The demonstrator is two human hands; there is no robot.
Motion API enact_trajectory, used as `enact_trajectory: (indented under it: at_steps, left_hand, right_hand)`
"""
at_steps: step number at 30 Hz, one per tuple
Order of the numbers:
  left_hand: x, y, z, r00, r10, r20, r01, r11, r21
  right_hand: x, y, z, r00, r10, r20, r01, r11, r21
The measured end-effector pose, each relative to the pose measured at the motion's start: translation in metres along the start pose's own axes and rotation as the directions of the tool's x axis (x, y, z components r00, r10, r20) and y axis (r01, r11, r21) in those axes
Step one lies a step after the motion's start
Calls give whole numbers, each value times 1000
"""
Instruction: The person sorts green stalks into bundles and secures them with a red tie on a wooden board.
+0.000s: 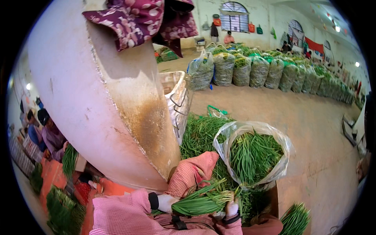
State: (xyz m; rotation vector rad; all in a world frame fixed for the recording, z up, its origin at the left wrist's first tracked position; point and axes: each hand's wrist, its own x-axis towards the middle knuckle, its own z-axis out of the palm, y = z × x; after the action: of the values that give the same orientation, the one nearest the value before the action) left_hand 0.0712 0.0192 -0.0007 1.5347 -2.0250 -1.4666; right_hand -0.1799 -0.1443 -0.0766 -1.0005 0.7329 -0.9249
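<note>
Bunch of long green stalks (201, 201) is sitting low in the view, right above the person's lap, leafy end to the left and the paler ends to the right. Going big to small: you've got a wide tan floor (313, 137), then a huge whitish pillar (78, 102) on the left with a brown stain on its side. Across the floor there's a long row of stuffed clear bags (258, 72), all packed with greens. Over by the left edge a co-worker in a purple top (55, 137) is next to more greens.

Closer in, a white basket (177, 107) with wire handles stands just beside the pillar. Purple flowered cloth (135, 21) hangs at the top, in front of the pillar. Then a loose pile of greens (196, 135) and, just beside it, an open clear plastic bag (287, 145) full of the same sort of stalks. Smaller bundle (295, 219) down at the lower right.

Hands: the right hand (232, 206) has its fingers closed around the pale end of the bunch. Left hand (167, 203) is touching the leafy end, but its fingers are hidden, so can't tell how tight. Dark wristband (153, 200) on the left wrist, too.
</note>
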Motion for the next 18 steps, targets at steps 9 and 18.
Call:
enact_trajectory:
  at_steps: [9, 18]
  left_hand:
    - [-21, 49, -19, 960, -257, -106, 276, 927, 253]
    - [0, 40, -37, 998, 63, -18, -36, 762, 647]
  right_hand:
    - [33, 44, -93, 833, 234, -501, -414, 865, -285]
    - [19, -161, 29, 832, -158, 532, 544, 420, -726]
